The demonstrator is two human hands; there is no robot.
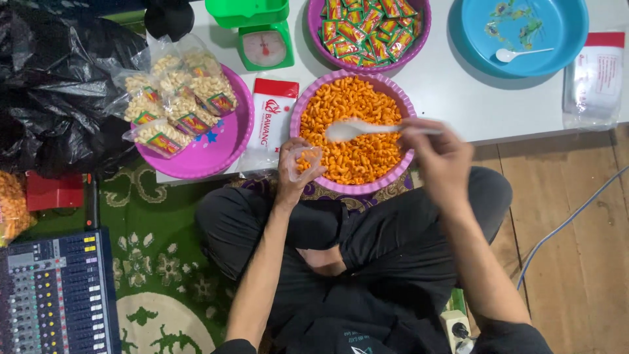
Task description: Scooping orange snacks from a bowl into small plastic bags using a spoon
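Orange snacks (pixel 357 131) fill a pink bowl (pixel 298 108) at the near edge of the white table (pixel 452 92). Over them the right hand (pixel 439 154) reaches in from the right, fingers pinched on the handle of a white spoon (pixel 354 130) held level. The left hand (pixel 295 174) grips a small clear bag (pixel 308 160) at the bowl's near-left rim, forearm stretched forward over crossed legs.

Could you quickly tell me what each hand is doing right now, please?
Left hand: closed around a small clear plastic bag.
Right hand: gripping a white plastic spoon.
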